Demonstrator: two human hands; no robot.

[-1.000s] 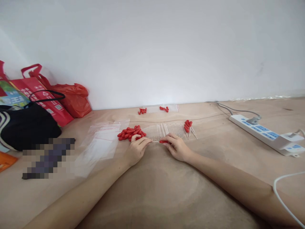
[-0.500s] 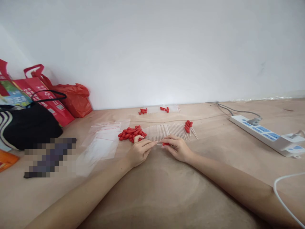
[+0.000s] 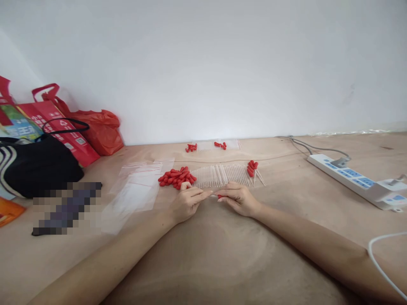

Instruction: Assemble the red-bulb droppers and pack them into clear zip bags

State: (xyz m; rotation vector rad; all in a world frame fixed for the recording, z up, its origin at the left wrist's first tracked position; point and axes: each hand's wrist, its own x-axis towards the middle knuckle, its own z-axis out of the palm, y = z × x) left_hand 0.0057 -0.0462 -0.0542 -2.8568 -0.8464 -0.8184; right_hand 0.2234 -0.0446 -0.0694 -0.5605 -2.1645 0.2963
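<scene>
My left hand [image 3: 188,204] is closed, its thumb and forefinger pinching a thin clear tube [image 3: 215,195]. Opposite it, the fingers of my right hand [image 3: 242,201] close on a red rubber bulb [image 3: 220,196] at the tube's right end; they cover most of the bulb, so how far the tube goes in is hidden. Behind both hands lies a row of clear slender tubes [image 3: 210,176], side by side. A heap of red bulbs [image 3: 174,177] touches the row's left end, just beyond my left hand. At its right end are several tubes with red bulbs [image 3: 252,166].
Clear zip bags [image 3: 140,186] lie flat on the left of the wooden table [image 3: 216,262]. Small bulb groups [image 3: 191,148] and a bag [image 3: 206,145] are near the wall. A power strip [image 3: 346,176] stands right, a black bag [image 3: 41,169] and red bags [image 3: 98,131] left.
My right fingers have slid a little over the red bulb, so less of it shows. My left hand keeps its pinch on the tube. The view has shifted slightly.
</scene>
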